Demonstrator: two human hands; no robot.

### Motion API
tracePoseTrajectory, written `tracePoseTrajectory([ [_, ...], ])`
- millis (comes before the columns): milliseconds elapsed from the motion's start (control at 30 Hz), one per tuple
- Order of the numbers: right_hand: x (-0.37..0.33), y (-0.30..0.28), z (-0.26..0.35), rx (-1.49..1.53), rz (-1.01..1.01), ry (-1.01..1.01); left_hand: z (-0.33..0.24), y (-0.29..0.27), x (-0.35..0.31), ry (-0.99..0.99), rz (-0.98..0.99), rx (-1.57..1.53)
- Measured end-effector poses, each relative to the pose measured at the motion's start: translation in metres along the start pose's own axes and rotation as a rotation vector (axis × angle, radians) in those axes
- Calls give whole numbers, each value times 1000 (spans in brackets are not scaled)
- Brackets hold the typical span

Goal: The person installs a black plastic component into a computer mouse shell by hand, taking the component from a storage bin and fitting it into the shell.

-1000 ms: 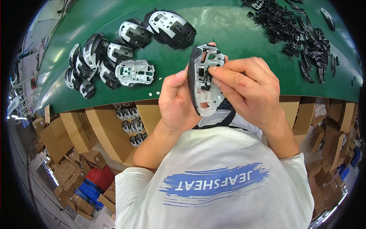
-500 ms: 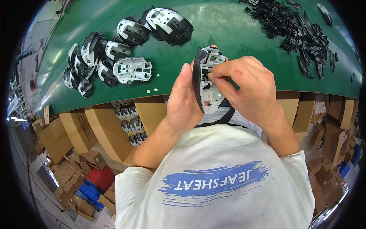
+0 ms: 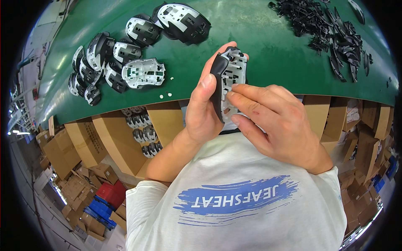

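Note:
My left hand (image 3: 203,108) is wrapped round a curved plastic shell (image 3: 231,77), black outside and white with ribs and slots inside. The shell stands on edge above the table's near side, its white inner face turned to the right. Against that inner face rest the fingertips of my right hand (image 3: 278,119). Its fingers are stretched out, with the thumb apart near the shell's lower end. Whether a small part lies under these fingertips is hidden.
On the green table (image 3: 243,25), several similar black-and-white shells (image 3: 144,74) lie at left, near small white bits (image 3: 165,96). A heap of black plastic parts (image 3: 301,21) lies far right. Open cardboard boxes (image 3: 119,140) stand below the edge, one holding rows of shells (image 3: 144,134).
My right hand's pinch inside the shell has loosened. Its fingers now lie stretched against the inner face, lower down. The shell has turned slightly in my left hand.

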State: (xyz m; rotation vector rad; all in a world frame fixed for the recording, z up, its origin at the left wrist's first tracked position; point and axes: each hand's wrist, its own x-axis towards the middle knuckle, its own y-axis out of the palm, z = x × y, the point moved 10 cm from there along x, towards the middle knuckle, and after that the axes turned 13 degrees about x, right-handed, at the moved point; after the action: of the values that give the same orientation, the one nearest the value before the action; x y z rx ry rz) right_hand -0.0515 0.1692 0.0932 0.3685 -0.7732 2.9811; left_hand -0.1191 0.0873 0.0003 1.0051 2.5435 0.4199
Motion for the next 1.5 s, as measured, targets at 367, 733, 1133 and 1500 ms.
tracePoseTrajectory([
  [367,-3,13,-4,128,11,38,-4,-4,-3,90,-45,-5],
  [733,3,18,-16,36,74,20,2,-11,-9,155,-171,-38],
  [1133,0,16,15,-108,-149,-168,-10,-15,-10,162,-51,-352],
  [1500,9,23,28,-217,-107,-133,-17,-24,-15,195,2,-445],
])
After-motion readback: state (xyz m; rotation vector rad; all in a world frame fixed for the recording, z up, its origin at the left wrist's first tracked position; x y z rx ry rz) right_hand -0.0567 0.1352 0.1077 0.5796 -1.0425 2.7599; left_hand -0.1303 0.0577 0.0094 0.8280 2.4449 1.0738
